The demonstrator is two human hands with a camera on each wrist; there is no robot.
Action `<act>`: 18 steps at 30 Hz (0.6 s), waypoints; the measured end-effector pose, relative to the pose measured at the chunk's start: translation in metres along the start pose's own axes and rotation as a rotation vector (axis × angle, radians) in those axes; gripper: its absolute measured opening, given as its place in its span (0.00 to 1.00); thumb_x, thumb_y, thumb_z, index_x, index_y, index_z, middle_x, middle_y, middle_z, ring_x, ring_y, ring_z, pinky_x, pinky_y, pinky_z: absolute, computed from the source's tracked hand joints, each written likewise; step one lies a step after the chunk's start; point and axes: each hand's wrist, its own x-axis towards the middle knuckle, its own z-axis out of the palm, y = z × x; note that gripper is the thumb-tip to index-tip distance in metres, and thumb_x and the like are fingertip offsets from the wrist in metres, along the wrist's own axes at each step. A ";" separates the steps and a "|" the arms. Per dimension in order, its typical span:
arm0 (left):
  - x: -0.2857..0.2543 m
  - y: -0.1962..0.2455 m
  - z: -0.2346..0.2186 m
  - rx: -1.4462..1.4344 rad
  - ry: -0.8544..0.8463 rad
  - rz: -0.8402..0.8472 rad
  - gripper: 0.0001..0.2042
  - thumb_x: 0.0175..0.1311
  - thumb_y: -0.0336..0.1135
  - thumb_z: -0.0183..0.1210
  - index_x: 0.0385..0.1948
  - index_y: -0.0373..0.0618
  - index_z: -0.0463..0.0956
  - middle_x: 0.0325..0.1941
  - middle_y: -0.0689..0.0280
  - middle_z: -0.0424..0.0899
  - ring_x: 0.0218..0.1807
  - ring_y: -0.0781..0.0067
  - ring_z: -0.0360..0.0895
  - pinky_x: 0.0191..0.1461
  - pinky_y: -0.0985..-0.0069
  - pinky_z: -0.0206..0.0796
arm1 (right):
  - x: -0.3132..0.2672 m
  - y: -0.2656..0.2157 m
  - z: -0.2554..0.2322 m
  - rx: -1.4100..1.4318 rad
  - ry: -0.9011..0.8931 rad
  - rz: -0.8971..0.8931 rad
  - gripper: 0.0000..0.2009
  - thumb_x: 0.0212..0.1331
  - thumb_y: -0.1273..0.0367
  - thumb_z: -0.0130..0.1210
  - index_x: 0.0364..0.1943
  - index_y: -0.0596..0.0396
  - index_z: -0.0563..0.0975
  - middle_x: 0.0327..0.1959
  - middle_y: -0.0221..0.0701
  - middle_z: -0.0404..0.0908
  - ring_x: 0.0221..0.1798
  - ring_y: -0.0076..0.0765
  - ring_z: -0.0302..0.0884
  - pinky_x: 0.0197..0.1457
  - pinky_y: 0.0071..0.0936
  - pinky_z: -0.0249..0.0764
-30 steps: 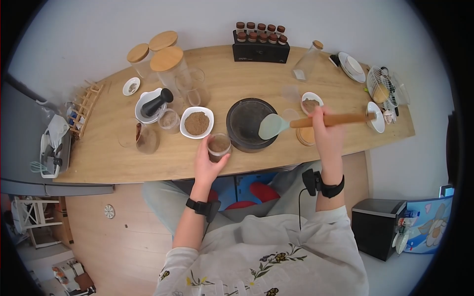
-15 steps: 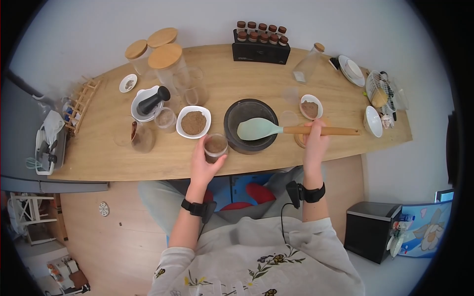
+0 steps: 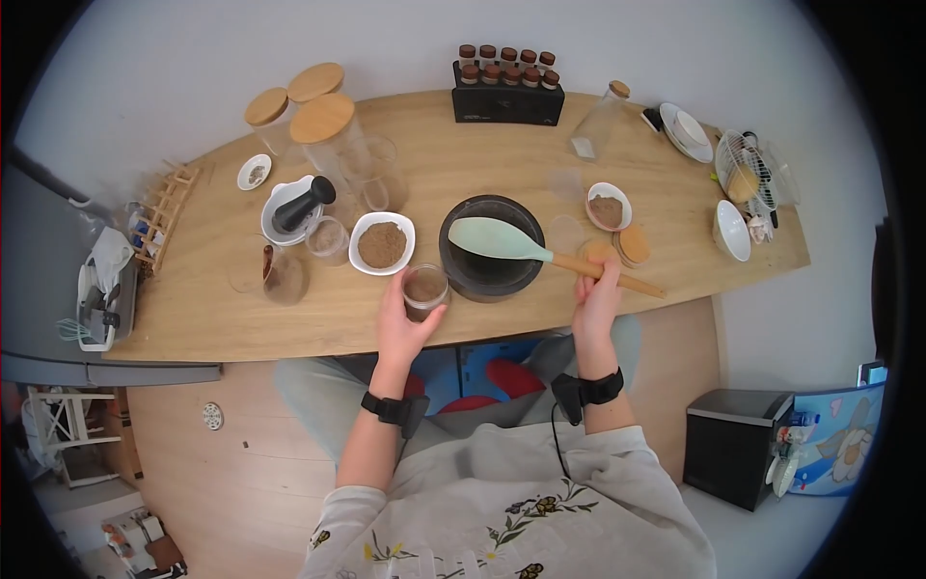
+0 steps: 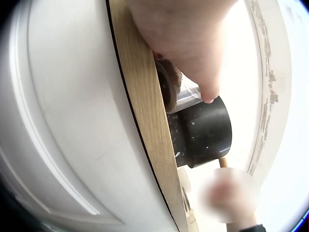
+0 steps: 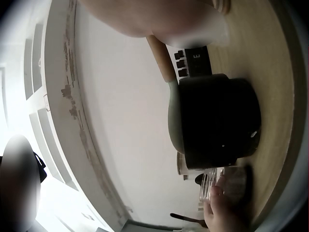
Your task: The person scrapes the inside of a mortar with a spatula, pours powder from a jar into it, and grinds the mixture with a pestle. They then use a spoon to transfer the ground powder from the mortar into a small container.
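Note:
My left hand [image 3: 403, 328] grips a small glass jar [image 3: 425, 287] of brown powder at the near side of the table, thumb on its right side. Just right of it stands a dark mortar [image 3: 490, 283]. My right hand [image 3: 596, 301] holds a silicone spoon by its wooden handle [image 3: 632, 282]. The spoon's pale green head [image 3: 494, 238] lies across the mortar's opening in the head view; the right wrist view shows the head [image 5: 174, 123] along the mortar's rim. A white bowl of brown powder [image 3: 383, 245] sits behind the jar.
A small powder bowl [image 3: 608, 206] and a wooden lid [image 3: 633, 245] lie beyond my right hand. To the left are a white dish with a dark pestle [image 3: 304, 204], glass cups [image 3: 328, 239] and tall wooden-lidded jars [image 3: 328, 125]. A spice rack [image 3: 508, 101] stands at the back.
My right hand has moved left and nearer to me, bringing the spoon's head leftward over the mortar and its handle to a slant. My left hand stays on the jar.

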 end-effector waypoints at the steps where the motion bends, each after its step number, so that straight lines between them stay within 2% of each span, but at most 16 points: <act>1: 0.001 0.000 0.000 -0.003 -0.002 0.000 0.34 0.40 0.33 0.65 0.53 0.36 0.58 0.49 0.53 0.70 0.53 0.60 0.68 0.55 0.70 0.61 | 0.001 0.003 -0.002 0.068 -0.001 0.066 0.14 0.59 0.60 0.41 0.25 0.56 0.69 0.10 0.20 0.52 0.12 0.18 0.46 0.16 0.19 0.45; 6: 0.000 0.000 0.000 -0.014 0.000 -0.003 0.35 0.40 0.33 0.65 0.53 0.36 0.58 0.50 0.53 0.70 0.53 0.60 0.68 0.55 0.70 0.61 | 0.003 0.005 -0.008 0.268 0.031 0.337 0.13 0.57 0.59 0.42 0.26 0.54 0.68 0.09 0.21 0.48 0.12 0.20 0.46 0.16 0.19 0.44; 9: 0.000 0.001 0.000 -0.013 -0.002 -0.001 0.35 0.40 0.33 0.65 0.53 0.36 0.58 0.50 0.53 0.69 0.53 0.59 0.68 0.55 0.70 0.61 | 0.001 -0.011 -0.007 0.168 0.008 0.219 0.13 0.58 0.59 0.42 0.26 0.53 0.68 0.09 0.21 0.50 0.12 0.18 0.47 0.16 0.19 0.44; 12: 0.000 -0.001 0.000 -0.011 0.009 0.011 0.35 0.40 0.33 0.65 0.53 0.36 0.58 0.49 0.53 0.70 0.53 0.59 0.68 0.55 0.69 0.61 | 0.008 -0.032 -0.005 -0.044 -0.089 -0.093 0.12 0.58 0.61 0.42 0.25 0.53 0.69 0.10 0.21 0.55 0.13 0.16 0.49 0.16 0.19 0.45; 15: 0.000 0.000 0.000 -0.005 0.008 0.015 0.35 0.40 0.33 0.65 0.53 0.36 0.58 0.49 0.53 0.70 0.52 0.59 0.68 0.54 0.69 0.61 | 0.007 -0.062 0.010 -0.249 -0.210 -0.271 0.10 0.57 0.66 0.45 0.22 0.55 0.69 0.12 0.22 0.59 0.14 0.17 0.52 0.18 0.19 0.50; 18: 0.001 0.001 0.000 0.002 0.007 0.015 0.35 0.40 0.33 0.65 0.53 0.36 0.58 0.49 0.53 0.70 0.52 0.59 0.69 0.54 0.69 0.61 | 0.003 -0.076 0.024 -0.600 -0.279 -0.716 0.08 0.54 0.71 0.49 0.21 0.57 0.67 0.13 0.24 0.60 0.16 0.20 0.54 0.20 0.19 0.53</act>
